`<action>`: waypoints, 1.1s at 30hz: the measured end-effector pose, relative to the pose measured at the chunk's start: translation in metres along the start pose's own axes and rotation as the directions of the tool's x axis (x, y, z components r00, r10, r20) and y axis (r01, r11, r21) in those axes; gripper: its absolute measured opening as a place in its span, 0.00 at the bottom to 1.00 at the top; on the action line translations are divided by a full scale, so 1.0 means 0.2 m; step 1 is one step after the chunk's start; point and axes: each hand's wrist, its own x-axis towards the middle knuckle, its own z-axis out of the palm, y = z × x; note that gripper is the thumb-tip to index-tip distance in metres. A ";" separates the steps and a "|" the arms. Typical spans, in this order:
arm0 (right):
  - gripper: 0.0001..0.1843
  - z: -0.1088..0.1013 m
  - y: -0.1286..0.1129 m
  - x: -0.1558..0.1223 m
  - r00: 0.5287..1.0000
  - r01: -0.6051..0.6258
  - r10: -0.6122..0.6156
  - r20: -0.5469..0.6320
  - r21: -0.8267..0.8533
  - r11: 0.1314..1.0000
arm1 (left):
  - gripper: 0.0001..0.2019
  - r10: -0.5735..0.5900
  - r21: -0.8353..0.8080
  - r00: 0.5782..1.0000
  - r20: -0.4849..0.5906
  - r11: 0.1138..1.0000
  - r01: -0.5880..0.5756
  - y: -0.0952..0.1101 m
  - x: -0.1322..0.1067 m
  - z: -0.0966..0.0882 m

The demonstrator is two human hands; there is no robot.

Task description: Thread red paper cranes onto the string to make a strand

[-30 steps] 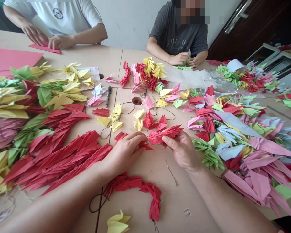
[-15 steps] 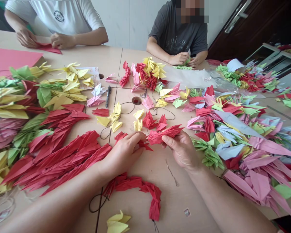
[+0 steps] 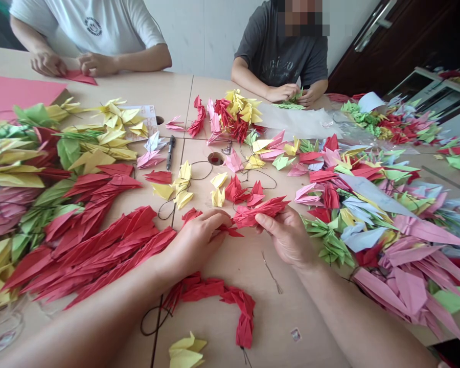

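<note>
My right hand (image 3: 285, 235) pinches a bunch of red folded paper cranes (image 3: 258, 210) between thumb and fingers, above the middle of the table. Just to its left, my left hand (image 3: 201, 232) is closed on another red paper crane (image 3: 232, 231), whose pointed tip sticks out past the fingers. The fingertips of that hand are partly hidden. Below the hands, a curved string of red paper cranes (image 3: 214, 290) lies on the table with black cord at its ends. A large pile of red cranes (image 3: 111, 253) lies beside my left forearm.
Piles of green and yellow cranes (image 3: 99, 143) lie left; mixed-colour cranes (image 3: 368, 204) spread right. Small yellow cranes (image 3: 183, 184), a black pen (image 3: 170, 153) and a cable hole (image 3: 215, 158) are ahead. A twisted wire (image 3: 272, 273) lies near my right forearm. Two people fold paper across the table.
My hands and the red cranes in them have hardly moved. Across the table at left, the other person's hands have shifted slightly to the right along the red paper.
</note>
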 end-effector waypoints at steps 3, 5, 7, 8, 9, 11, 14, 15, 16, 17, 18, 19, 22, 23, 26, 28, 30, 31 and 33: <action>0.09 0.00 0.00 0.00 1.000 -0.007 0.006 -0.022 -0.017 1.000 | 0.11 -0.022 -0.005 1.000 -0.006 1.000 0.022 0.01 0.01 -0.01; 0.10 0.00 -0.01 0.00 1.000 -0.004 0.004 -0.031 -0.019 1.000 | 0.12 -0.060 -0.005 0.998 -0.005 0.998 0.060 0.02 0.01 -0.01; 0.10 0.00 -0.01 0.00 1.000 0.005 -0.005 -0.031 -0.014 1.000 | 0.13 -0.104 -0.001 0.994 -0.011 0.995 0.104 0.04 0.02 -0.02; 0.09 0.00 -0.01 0.00 0.999 0.010 -0.011 -0.032 -0.013 1.000 | 0.13 -0.125 0.004 0.992 -0.016 0.992 0.125 0.04 0.02 -0.02; 0.10 0.01 -0.01 0.00 0.999 0.015 -0.015 -0.037 -0.016 1.000 | 0.13 -0.145 0.008 0.989 -0.021 0.989 0.146 0.05 0.02 -0.03; 0.10 0.01 -0.01 0.00 0.998 0.018 -0.020 -0.059 -0.033 0.999 | 0.13 -0.188 0.011 0.982 -0.032 0.982 0.189 0.06 0.02 -0.03; 0.12 0.01 0.00 0.01 0.995 0.015 -0.019 -0.096 -0.044 0.999 | 0.12 -0.250 -0.027 0.967 -0.045 0.968 0.249 0.05 0.01 -0.03; 0.12 0.01 0.00 0.01 0.994 0.017 -0.021 -0.108 -0.040 0.999 | 0.12 -0.267 -0.051 0.963 -0.047 0.963 0.265 0.05 0.01 -0.02; 0.12 0.01 0.00 0.01 0.993 0.021 -0.024 -0.119 -0.031 0.999 | 0.11 -0.282 -0.077 0.958 -0.048 0.958 0.278 0.05 0.01 -0.02; 0.12 0.01 0.00 0.01 0.991 0.024 -0.027 -0.128 -0.021 0.999 | 0.11 -0.295 -0.103 0.954 -0.048 0.952 0.289 0.04 0.01 -0.02; 0.12 0.01 0.00 0.01 0.991 0.027 -0.028 -0.134 -0.012 1.000 | 0.10 -0.308 -0.130 0.950 -0.052 0.945 0.300 0.04 0.02 -0.02; 0.12 0.01 -0.01 0.01 0.990 0.028 -0.028 -0.137 -0.007 1.000 | 0.10 -0.320 -0.162 0.946 -0.056 0.938 0.308 0.04 0.02 -0.02; 0.11 0.00 0.00 0.01 0.991 0.032 -0.035 -0.129 -0.029 0.999 | 0.08 -0.341 -0.300 0.938 -0.063 0.903 0.308 0.03 0.02 -0.02; 0.11 0.00 0.00 0.01 0.991 0.037 -0.042 -0.125 -0.046 0.998 | 0.08 -0.349 -0.351 0.935 -0.060 0.885 0.307 0.03 0.02 -0.02; 0.11 -0.01 0.01 0.01 0.993 0.051 -0.059 -0.100 -0.087 0.995 | 0.08 -0.381 -0.450 0.923 -0.056 0.835 0.317 0.03 0.02 -0.02; 0.12 -0.01 0.02 0.01 0.995 0.053 -0.062 -0.082 -0.108 0.993 | 0.08 -0.401 -0.481 0.915 -0.051 0.813 0.329 0.03 0.02 -0.01; 0.12 0.00 0.02 0.01 0.996 0.053 -0.062 -0.068 -0.123 0.991 | 0.08 -0.408 -0.509 0.912 -0.037 0.793 0.334 0.03 0.02 -0.01; 0.12 0.01 0.02 0.00 0.996 0.050 -0.058 -0.061 -0.126 0.991 | 0.08 -0.410 -0.522 0.912 -0.028 0.784 0.337 0.03 0.02 -0.01; 0.12 0.02 0.02 0.00 0.998 0.036 -0.042 -0.045 -0.126 0.991 | 0.07 -0.410 -0.539 0.912 -0.023 0.773 0.334 0.04 0.02 -0.01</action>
